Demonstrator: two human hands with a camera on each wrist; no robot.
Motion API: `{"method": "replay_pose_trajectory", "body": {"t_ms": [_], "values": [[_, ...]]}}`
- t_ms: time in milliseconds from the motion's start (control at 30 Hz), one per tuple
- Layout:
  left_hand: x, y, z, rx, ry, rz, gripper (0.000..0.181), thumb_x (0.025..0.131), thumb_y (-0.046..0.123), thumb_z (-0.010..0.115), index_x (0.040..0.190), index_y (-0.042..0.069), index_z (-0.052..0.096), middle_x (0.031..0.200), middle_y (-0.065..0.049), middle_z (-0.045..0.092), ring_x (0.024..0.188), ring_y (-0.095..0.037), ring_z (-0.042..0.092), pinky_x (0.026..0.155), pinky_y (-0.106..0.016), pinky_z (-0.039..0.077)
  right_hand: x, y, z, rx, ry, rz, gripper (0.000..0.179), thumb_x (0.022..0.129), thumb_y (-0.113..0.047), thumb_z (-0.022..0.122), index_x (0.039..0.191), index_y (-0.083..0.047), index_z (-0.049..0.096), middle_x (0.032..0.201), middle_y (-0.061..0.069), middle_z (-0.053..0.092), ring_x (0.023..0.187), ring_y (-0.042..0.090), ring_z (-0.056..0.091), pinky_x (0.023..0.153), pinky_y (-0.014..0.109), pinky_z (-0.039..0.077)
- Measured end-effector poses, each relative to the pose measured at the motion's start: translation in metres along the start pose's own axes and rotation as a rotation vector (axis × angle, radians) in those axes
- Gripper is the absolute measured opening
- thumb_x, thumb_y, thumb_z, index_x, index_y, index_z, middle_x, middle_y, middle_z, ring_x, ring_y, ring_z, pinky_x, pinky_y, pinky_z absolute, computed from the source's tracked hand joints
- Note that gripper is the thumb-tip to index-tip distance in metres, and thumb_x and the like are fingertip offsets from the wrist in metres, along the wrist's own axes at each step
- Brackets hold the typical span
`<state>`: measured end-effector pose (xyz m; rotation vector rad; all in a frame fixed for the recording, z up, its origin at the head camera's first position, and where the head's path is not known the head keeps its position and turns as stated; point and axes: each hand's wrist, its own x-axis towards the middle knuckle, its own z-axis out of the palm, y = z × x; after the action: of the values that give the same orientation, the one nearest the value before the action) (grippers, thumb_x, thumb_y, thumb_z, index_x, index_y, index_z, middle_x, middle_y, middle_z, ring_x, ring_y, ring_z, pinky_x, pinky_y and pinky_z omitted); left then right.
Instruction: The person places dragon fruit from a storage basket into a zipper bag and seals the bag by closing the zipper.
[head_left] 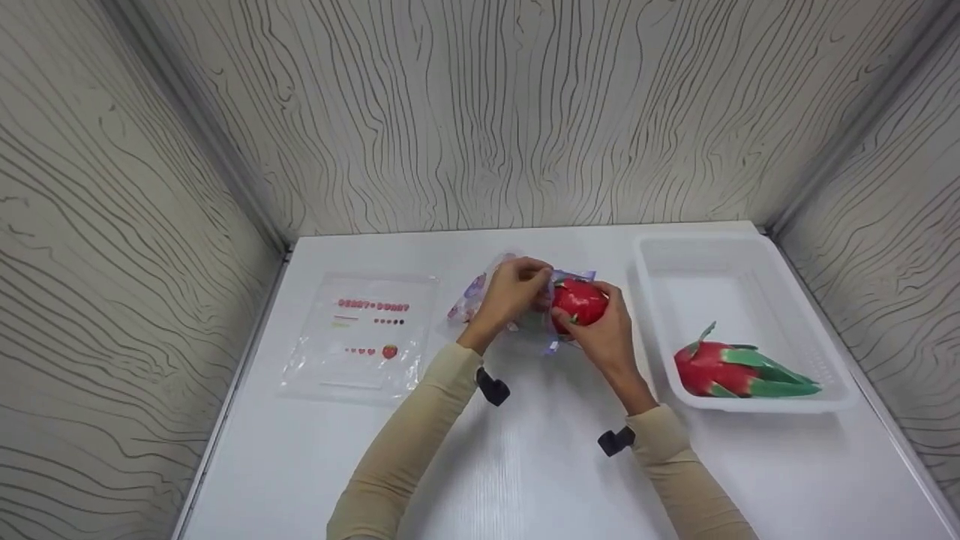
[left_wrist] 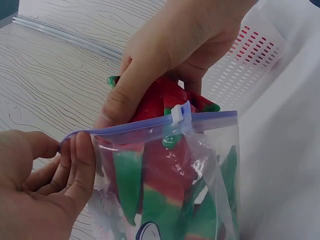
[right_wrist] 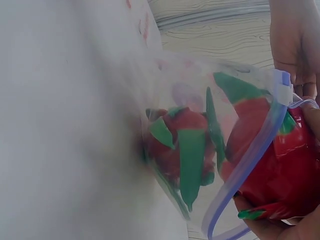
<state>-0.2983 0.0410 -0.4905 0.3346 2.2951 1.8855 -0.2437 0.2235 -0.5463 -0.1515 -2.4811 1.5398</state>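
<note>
My left hand [head_left: 514,294] pinches the purple zip edge of a clear slider bag [left_wrist: 215,127] at one end of its mouth. With curled fingers and thumb, my right hand [head_left: 615,330] grips a red model dragon fruit [head_left: 582,300] with green-tipped scales. That fruit is partly inside the bag mouth, its red end still outside in the right wrist view. A second dragon fruit [right_wrist: 192,150] shows through the plastic, deeper in the bag. The white slider [left_wrist: 177,114] sits along the zip.
To the right stands a white perforated basket [head_left: 654,315] holding another dragon fruit [head_left: 716,369] with long green leaves. A flat clear bag with red printing [head_left: 367,326] lies on the white table [head_left: 495,480] at left. Wood-grain panels [head_left: 480,112] enclose the back and sides.
</note>
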Motion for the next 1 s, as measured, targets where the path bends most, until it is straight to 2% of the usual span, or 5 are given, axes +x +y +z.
{"method": "replay_pose_trajectory", "body": {"t_ms": [233,500,767,1000], "values": [[0.000,0.000,0.000,-0.023,-0.014,-0.009,0.022,0.107,0.018,0.065,0.120,0.004,0.076,0.099,-0.008,0.075,0.078,-0.014,0.074,0.072,-0.031,0.067,0.002,0.003,0.002,0.002,-0.047,0.005,0.086,0.089,-0.026,0.088,0.153,-0.003,0.037,0.153,0.023,0.046,0.141,0.042,0.051,0.112,0.058,0.054],[0.000,0.000,0.002,0.019,0.002,0.010,0.021,0.107,0.017,0.065,0.119,0.004,0.077,0.103,-0.009,0.077,0.083,-0.014,0.074,0.076,-0.029,0.066,0.005,0.006,-0.001,0.007,-0.116,0.013,0.084,0.090,-0.022,0.086,0.153,-0.001,0.035,0.155,0.026,0.045,0.142,0.045,0.049,0.119,0.061,0.047],[-0.001,0.000,0.004,0.039,-0.006,0.015,0.021,0.107,0.016,0.065,0.121,0.005,0.076,0.107,-0.009,0.076,0.086,-0.015,0.074,0.078,-0.028,0.066,0.007,0.009,-0.008,0.055,-0.255,0.061,0.090,0.090,-0.019,0.083,0.157,-0.003,0.026,0.159,0.027,0.041,0.145,0.045,0.045,0.120,0.060,0.045],[-0.001,0.002,0.003,0.073,-0.001,0.033,0.022,0.107,0.018,0.066,0.122,0.006,0.077,0.107,-0.007,0.076,0.087,-0.013,0.072,0.079,-0.026,0.065,0.007,0.009,-0.015,0.160,-0.376,0.126,0.094,0.095,-0.020,0.079,0.162,-0.010,0.014,0.165,0.025,0.028,0.152,0.044,0.034,0.122,0.060,0.043]]}}
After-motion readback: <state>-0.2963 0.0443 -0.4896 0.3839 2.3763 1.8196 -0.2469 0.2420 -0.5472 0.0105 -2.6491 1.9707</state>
